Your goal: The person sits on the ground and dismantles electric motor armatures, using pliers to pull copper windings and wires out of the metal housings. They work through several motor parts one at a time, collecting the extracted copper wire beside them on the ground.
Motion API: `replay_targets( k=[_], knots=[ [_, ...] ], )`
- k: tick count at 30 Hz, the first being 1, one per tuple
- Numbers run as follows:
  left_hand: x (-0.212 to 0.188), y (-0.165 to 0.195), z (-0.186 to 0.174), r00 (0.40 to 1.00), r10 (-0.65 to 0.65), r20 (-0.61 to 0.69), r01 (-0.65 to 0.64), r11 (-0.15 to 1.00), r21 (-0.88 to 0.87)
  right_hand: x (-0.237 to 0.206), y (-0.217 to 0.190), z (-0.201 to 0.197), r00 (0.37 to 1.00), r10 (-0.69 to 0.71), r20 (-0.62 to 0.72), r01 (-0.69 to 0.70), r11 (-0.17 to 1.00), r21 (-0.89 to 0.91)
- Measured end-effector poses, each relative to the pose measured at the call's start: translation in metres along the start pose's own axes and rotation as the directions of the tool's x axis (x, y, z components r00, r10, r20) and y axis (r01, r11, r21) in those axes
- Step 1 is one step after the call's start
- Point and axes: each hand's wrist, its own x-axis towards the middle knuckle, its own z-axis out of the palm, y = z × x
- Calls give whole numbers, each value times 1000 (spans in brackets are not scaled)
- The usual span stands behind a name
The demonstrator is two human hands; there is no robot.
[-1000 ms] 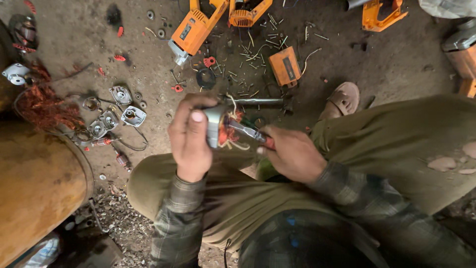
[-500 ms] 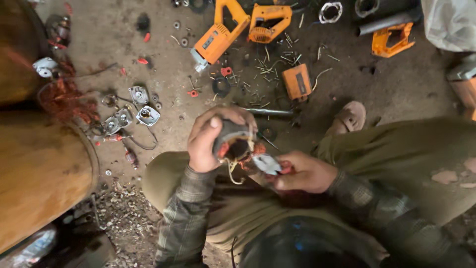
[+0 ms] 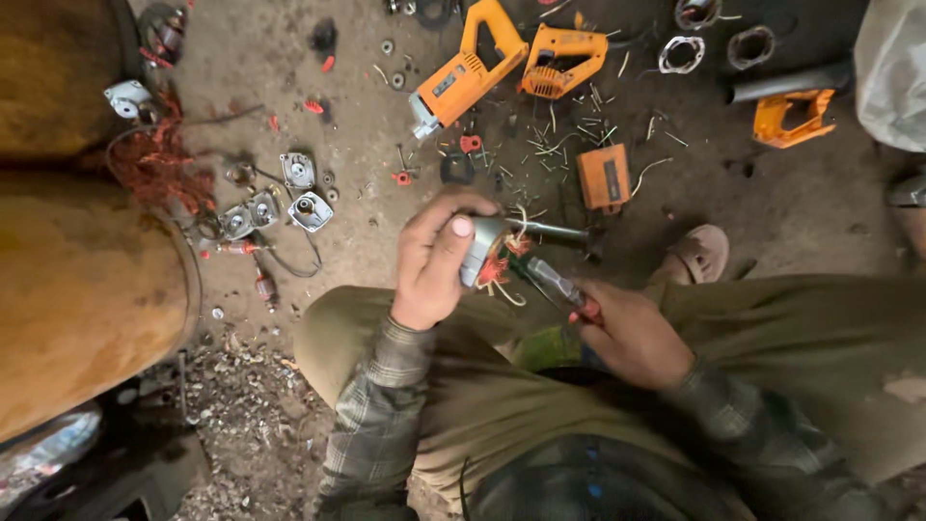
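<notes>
Seated person, knees up, olive trousers, plaid sleeves. Left hand (image 3: 434, 260) is wrapped around a small grey motor part (image 3: 482, 249) held above the lap, red and pale wires (image 3: 497, 270) spilling from its near end. Right hand (image 3: 632, 333) is closed on the red handle of pliers (image 3: 550, 282), whose nose sits at the wires. Whether the nose is biting a strand or only touching, cannot tell.

Judgement: work is midway. The part is out of its housing and the wiring is exposed, but wires remain attached.

Beyond the knees, a sandalled foot (image 3: 696, 256) rests on the bare dirt floor (image 3: 752, 203). Scattered further out: an orange tool body (image 3: 463, 72), an orange handle shell (image 3: 564, 63), a small orange cover (image 3: 605, 177), loose screws and pins. Left side: metal end caps (image 3: 280, 198), a tangle of reddish copper wire (image 3: 154, 164), a rusty drum (image 3: 77, 289). Dim, cluttered workshop ground.
</notes>
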Motion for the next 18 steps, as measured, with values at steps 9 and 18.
replay_targets(
  k=[9, 18],
  knots=[
    [10, 19, 10, 994, 95, 44, -102, 979, 179, 16, -33, 1, 952, -235, -196, 224, 972, -77],
    [11, 27, 23, 975, 212, 57, -216, 875, 434, 20, -37, 4, 943, -204, -263, 171, 975, -143]
  ],
)
